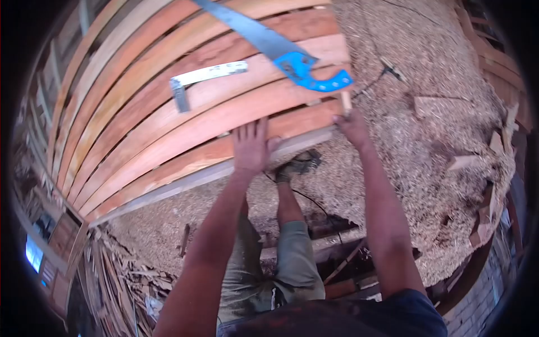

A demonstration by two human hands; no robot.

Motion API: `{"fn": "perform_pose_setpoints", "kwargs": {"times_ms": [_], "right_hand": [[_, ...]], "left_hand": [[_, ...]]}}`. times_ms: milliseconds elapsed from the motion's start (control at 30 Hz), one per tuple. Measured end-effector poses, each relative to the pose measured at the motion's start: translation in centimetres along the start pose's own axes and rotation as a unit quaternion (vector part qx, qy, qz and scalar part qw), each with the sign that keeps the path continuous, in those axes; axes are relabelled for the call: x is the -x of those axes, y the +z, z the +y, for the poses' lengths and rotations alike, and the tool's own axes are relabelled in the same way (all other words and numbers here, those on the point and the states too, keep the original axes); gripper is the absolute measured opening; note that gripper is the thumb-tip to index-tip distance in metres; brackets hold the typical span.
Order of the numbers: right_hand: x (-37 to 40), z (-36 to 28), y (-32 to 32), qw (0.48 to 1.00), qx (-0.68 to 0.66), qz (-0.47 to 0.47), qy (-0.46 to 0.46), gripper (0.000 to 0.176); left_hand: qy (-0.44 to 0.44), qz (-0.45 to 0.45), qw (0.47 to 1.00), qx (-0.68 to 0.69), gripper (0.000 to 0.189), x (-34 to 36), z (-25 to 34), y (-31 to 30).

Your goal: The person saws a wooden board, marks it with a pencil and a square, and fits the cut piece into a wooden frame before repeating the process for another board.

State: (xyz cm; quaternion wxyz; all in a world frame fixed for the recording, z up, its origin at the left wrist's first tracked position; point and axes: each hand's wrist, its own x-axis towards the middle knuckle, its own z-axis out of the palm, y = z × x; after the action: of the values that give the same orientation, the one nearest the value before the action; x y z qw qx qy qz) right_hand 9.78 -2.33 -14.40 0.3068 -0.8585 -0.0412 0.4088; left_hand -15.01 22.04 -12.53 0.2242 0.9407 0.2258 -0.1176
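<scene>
My left hand [251, 147] lies on the nearest reddish wooden plank [196, 159], its fingers spread over the board near its edge. At the right end of the planks, my right hand [351, 126] is closed round a short light wooden stick [346, 101]. A handsaw with a blue handle [303, 72] rests across the planks, its blade pointing to the upper left. Left of the saw handle lies a try square [216, 73] with a pale blade and a grey stock.
Wood shavings [404, 168] cover the ground. A hammer [393, 71] lies at the upper right. Offcuts [463, 163] sit at the right, and a pile of thin wood strips [109, 281] is at the lower left. A dark cable runs near my foot.
</scene>
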Motion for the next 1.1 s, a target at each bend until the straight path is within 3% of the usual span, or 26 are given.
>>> {"fn": "perform_pose_setpoints", "kwargs": {"times_ms": [100,167,233,333,400,433,533,600,733,867,1100], "right_hand": [[0.0,-0.2,-0.3,0.992,0.115,0.031,-0.036,0.060],[1.9,-2.0,0.9,0.971,0.179,0.136,-0.084,0.077],[4.7,-4.6,2.9,0.903,0.312,0.262,-0.135,0.089],[9.4,-8.3,6.7,0.894,0.339,0.185,-0.228,0.099],[11.5,-10.3,9.2,0.879,0.369,0.051,-0.298,0.107],[11.9,-11.2,10.6,0.862,0.383,-0.011,-0.332,0.110],[10.1,-12.5,13.9,0.801,0.441,-0.074,-0.399,0.120],[8.4,-12.7,14.9,0.788,0.456,-0.077,-0.407,0.117],[7.1,-11.7,15.8,0.767,0.474,-0.055,-0.429,0.106],[7.3,-11.3,15.6,0.754,0.505,-0.056,-0.416,0.102],[7.2,-12.6,15.4,0.761,0.493,-0.071,-0.416,0.087]], "left_hand": [[-0.014,0.004,1.000,0.012,0.116,4.3,-2.3,-2.8],[-0.060,-0.029,0.998,0.000,0.129,7.5,-5.7,-5.1],[-0.120,-0.077,0.989,-0.049,0.145,10.5,-10.9,-6.9],[-0.159,-0.129,0.973,-0.108,0.148,13.3,-18.8,-8.0],[-0.164,-0.159,0.967,-0.115,0.144,15.4,-22.7,-8.3],[-0.147,-0.127,0.975,-0.108,0.143,15.8,-23.7,-7.8],[-0.109,-0.060,0.988,-0.089,0.139,15.9,-24.6,-6.8],[-0.103,-0.065,0.988,-0.090,0.136,15.8,-24.6,-7.4],[-0.047,0.012,0.997,-0.063,0.127,15.4,-25.0,-8.3],[-0.062,-0.023,0.994,-0.090,0.121,16.4,-25.8,-7.1],[-0.047,0.001,0.993,-0.106,0.117,15.6,-25.5,-7.9]]}}
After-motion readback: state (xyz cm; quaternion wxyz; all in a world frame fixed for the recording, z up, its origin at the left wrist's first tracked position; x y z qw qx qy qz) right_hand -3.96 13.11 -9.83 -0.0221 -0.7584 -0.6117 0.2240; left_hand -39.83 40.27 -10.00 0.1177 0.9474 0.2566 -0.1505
